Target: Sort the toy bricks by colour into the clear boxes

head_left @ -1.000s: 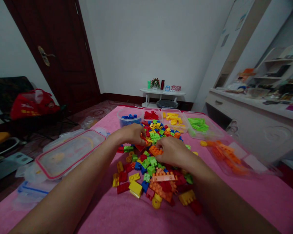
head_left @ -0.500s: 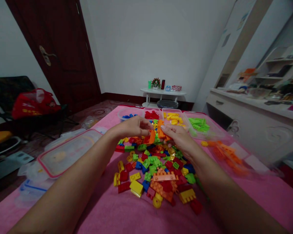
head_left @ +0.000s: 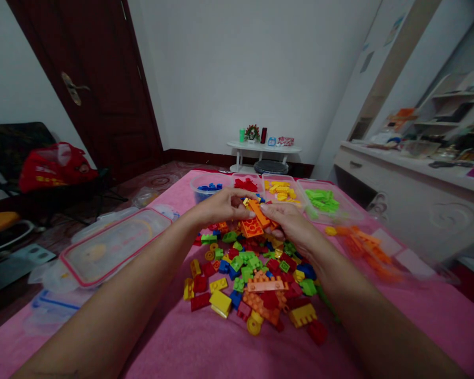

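1. A long, narrow orange plastic brick (head_left: 258, 213) slants between the two hands, over the far part of the heap. A squarish orange plastic brick (head_left: 252, 227) shows just below it, overlapping in this view; whether the two are joined cannot be told.
2. The right hand (head_left: 290, 217) has its fingers narrow and closed on the orange bricks, thumb on top. The left hand (head_left: 225, 205) reaches in from the other side, fingers curved and touching the orange pieces; whether they grip or merely steady cannot be told.
3. The likeliest mishap is a slip: if the bricks are loose and the right thumb eases, one could fall back among the mixed colours.
4. Below lies a loose heap of red, yellow, green, blue and orange plastic bricks (head_left: 247, 260). A low wrist or forearm could drag its edge and scatter pieces.
5. The heap rests on a counter covered in pink cloth (head_left: 205, 345); rucked fabric might tip pieces over.
6. Beyond it stand clear plastic tubs of blue, red, yellow and green bricks. The clear tub of green bricks (head_left: 347, 204) is nearest the right hand, so a careless elbow or knuckle could nudge it.
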Motion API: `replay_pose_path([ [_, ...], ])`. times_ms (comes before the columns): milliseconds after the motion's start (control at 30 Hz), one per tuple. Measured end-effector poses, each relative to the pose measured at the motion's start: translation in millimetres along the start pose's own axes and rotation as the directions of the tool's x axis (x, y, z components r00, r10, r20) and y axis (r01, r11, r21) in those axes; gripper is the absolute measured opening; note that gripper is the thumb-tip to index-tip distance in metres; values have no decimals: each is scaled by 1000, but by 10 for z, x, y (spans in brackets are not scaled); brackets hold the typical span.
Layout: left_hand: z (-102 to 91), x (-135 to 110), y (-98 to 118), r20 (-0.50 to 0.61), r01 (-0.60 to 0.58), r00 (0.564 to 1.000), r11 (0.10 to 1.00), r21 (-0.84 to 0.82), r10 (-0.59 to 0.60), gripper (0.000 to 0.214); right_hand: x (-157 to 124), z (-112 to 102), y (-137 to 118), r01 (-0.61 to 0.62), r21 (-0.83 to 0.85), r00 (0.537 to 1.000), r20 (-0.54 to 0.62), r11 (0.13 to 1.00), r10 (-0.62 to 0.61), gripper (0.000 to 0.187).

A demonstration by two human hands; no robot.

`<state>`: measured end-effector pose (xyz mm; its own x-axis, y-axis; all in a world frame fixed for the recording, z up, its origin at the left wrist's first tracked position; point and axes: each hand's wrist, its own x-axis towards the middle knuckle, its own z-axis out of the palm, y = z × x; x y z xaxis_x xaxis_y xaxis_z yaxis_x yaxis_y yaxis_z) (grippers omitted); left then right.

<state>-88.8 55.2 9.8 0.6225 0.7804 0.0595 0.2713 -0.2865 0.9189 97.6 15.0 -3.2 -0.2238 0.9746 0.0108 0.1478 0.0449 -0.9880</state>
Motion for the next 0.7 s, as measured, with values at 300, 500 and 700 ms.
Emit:
replay_pose_path([
  [300, 49, 35, 4, -88, 2, 996, 1000, 16, 0, 40, 8, -85, 10, -37, 203, 998, 55, 979, 27, 35],
  [500, 160, 80, -42, -149, -46, 987, 995, 93, 60, 47, -48, -173, -78, -51, 60, 998, 24, 997, 50, 24],
  [700, 185, 97, -20, -198, -45, 978, 996, 79, 59, 40, -156, -735, -346, -16, -29, 948, -319, 999, 6, 17],
])
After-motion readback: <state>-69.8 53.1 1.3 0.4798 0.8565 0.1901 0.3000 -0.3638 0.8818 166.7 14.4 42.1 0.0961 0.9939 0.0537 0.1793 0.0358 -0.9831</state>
